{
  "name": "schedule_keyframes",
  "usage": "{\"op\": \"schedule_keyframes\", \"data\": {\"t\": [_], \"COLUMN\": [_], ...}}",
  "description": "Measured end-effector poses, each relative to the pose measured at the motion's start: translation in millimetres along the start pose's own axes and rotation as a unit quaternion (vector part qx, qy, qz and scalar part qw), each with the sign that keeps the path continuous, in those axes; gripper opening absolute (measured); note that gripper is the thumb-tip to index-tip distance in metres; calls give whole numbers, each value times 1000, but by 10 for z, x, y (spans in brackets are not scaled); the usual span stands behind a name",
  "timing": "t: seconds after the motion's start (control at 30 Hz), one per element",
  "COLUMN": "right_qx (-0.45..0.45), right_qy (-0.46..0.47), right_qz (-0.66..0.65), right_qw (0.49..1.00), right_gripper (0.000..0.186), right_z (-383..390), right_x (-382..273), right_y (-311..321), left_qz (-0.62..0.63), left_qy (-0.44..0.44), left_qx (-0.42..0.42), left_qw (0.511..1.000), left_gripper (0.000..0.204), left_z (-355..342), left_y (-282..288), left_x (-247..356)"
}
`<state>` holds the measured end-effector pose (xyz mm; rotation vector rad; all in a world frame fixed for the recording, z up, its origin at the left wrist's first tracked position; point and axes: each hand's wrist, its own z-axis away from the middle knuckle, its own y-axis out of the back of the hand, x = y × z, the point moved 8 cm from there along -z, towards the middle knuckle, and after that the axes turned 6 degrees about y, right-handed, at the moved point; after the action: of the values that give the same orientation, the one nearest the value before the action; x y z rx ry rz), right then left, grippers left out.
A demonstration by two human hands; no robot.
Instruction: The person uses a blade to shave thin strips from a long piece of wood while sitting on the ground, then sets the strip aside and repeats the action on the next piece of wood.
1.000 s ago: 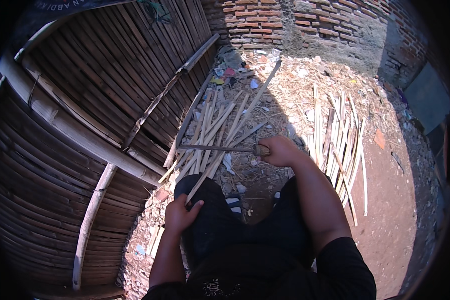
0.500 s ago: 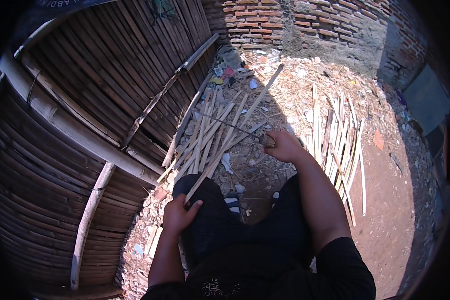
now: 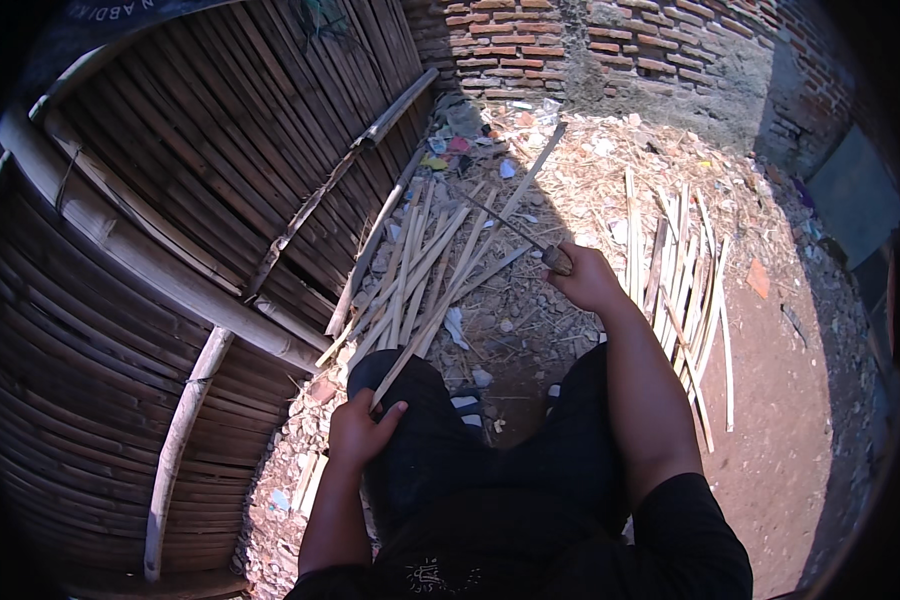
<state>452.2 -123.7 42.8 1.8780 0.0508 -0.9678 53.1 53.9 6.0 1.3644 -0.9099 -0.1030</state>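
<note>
My left hand [image 3: 364, 425] is closed round the near end of a long pale bamboo strip [image 3: 398, 370], beside my left knee. The strip slants away from me across other strips, its far end in the sunlit litter. In my right hand [image 3: 587, 278] is the wooden handle of a long-bladed knife [image 3: 558, 261], held in front of my right knee. Its thin dark blade, seen nearly edge-on, points up and left, over the long strip in this view. Whether the blade touches the strip I cannot tell.
A loose pile of bamboo strips [image 3: 407, 270] lies ahead on the left, another bundle [image 3: 683, 270] on the right. A slatted bamboo wall [image 3: 200, 140] stands close on my left, a brick wall [image 3: 515, 45] at the back. Rubble, straw and scraps cover much of the ground.
My right hand has moved slightly right and away from me, with the knife's blade now tilted more steeply. My left hand has stayed in place on the bamboo strip.
</note>
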Motion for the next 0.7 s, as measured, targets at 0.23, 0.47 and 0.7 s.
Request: {"op": "schedule_keyframes", "data": {"t": [0.23,0.47,0.7], "right_qx": [-20,-188,-55], "right_qy": [85,181,65], "right_qz": [-35,77,54], "right_qw": [996,962,995], "right_gripper": [41,36,41], "right_z": [22,203,27], "right_x": [-151,-647,-261], "right_y": [-209,-653,-240], "left_qz": [5,-7,1], "left_qy": [14,17,13], "left_qx": [-9,-16,-9], "left_qw": [1000,1000,1000], "left_gripper": [54,54,54], "left_z": [-1,-3,6], "left_y": [-10,-12,19], "left_x": [-29,-20,0]}}
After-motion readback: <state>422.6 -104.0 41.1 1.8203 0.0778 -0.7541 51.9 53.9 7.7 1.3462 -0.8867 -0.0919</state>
